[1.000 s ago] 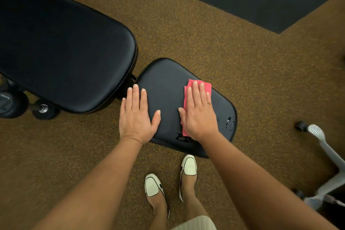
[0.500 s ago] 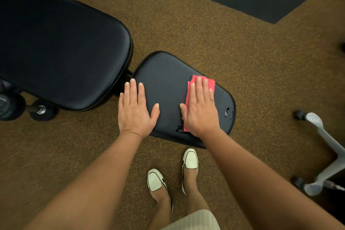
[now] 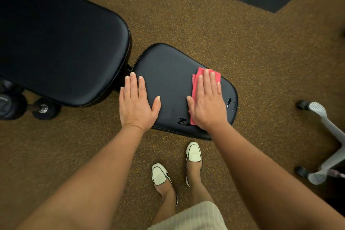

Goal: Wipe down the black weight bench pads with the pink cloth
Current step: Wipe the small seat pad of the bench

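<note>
The right hand (image 3: 208, 101) lies flat with straight fingers on the pink cloth (image 3: 200, 75), pressing it onto the smaller seat pad (image 3: 168, 65). The left hand (image 3: 137, 103) rests flat on the same pad's left edge. The larger back pad (image 3: 59, 43) sits to the left, a dumbbell (image 3: 43, 108) beneath it. Two cream shoes (image 3: 194, 154) stand on brown carpet (image 3: 205, 15), a chair base (image 3: 324, 123) at right

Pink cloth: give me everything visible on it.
The pink cloth looks like soft fabric, folded into layers whose edges show on its left side. It lies flat on the right part of the small black seat pad, mostly hidden under the right hand, which presses it with straight fingers. Its near corner borders a glossy wet-looking patch.
</note>
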Available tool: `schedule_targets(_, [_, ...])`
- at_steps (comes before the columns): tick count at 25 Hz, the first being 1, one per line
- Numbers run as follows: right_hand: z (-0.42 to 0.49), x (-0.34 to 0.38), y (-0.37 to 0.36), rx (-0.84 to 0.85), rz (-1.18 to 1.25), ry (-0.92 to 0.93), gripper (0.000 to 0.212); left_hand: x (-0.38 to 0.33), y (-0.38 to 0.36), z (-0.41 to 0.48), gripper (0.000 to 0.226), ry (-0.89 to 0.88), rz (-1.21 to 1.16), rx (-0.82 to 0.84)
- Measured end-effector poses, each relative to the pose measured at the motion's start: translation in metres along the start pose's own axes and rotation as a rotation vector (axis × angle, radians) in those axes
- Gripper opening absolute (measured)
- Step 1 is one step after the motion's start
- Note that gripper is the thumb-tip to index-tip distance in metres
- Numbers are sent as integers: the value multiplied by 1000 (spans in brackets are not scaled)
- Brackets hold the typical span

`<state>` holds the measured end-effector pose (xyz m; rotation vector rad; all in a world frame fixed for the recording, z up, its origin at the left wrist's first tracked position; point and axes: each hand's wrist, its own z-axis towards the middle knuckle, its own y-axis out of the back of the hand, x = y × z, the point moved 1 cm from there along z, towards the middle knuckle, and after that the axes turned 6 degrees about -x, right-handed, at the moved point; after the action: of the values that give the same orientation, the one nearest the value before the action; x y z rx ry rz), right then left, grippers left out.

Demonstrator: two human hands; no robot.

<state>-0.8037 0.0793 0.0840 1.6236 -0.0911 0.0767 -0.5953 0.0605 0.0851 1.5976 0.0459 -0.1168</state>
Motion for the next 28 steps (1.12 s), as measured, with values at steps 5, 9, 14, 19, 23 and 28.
schedule_targets(5, [-16,26,2,6,39,-448,77,1,-1,0,78,2,-5,-2])
schedule_targets(9, [-19,22,1,39,-9,-161,75,-1,-1,1,79,5,-8,-1])
schedule_targets(14, [-4,-8,4,14,16,-150,72,2,-2,1,79,-1,2,3])
schedule_targets(19, [-22,21,4,25,48,-429,76,2,-3,0,79,3,-11,-9])
schedule_targets(23, [-20,-9,4,44,-25,-28,71,2,-3,1,79,3,-14,-11])
schedule_targets(28, [-31,-23,3,-29,91,-469,76,1,-4,1,79,0,-25,-21])
